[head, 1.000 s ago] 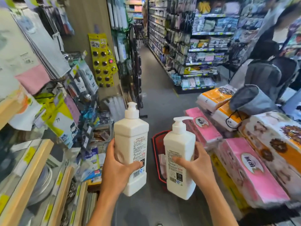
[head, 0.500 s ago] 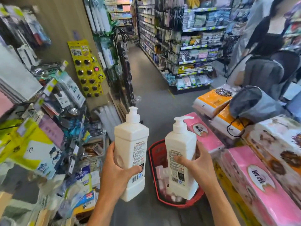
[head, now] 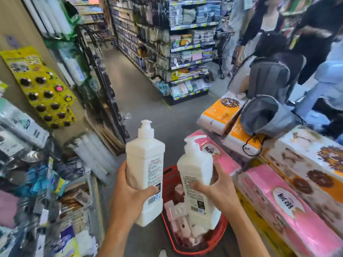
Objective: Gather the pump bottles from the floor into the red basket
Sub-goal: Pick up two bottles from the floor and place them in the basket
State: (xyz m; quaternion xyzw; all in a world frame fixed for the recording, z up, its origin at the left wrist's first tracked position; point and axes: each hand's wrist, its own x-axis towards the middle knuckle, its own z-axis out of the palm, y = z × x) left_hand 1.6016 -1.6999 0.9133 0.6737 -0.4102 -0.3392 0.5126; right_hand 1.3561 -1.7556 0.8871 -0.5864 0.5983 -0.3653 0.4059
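Two pump bottles in hand at the red basket, neither released yet.
I read the left hand (head: 130, 199) as wrapped round the lower body of the left pump bottle (head: 146, 164), thumb across the label. The right hand (head: 219, 193) grips the right pump bottle (head: 196, 175) the same way, with its base over the mouth of the red basket (head: 167, 179) on the floor (head: 141, 101). Both bottles are upright and apart. The basket already holds several pale bottles, so I'd call the task well along, with these two left to set in. I can't count what's inside because of blur and my own bottles. The floor behind the pink tissue packs (head: 287, 210) is hidden, so strays are possible.
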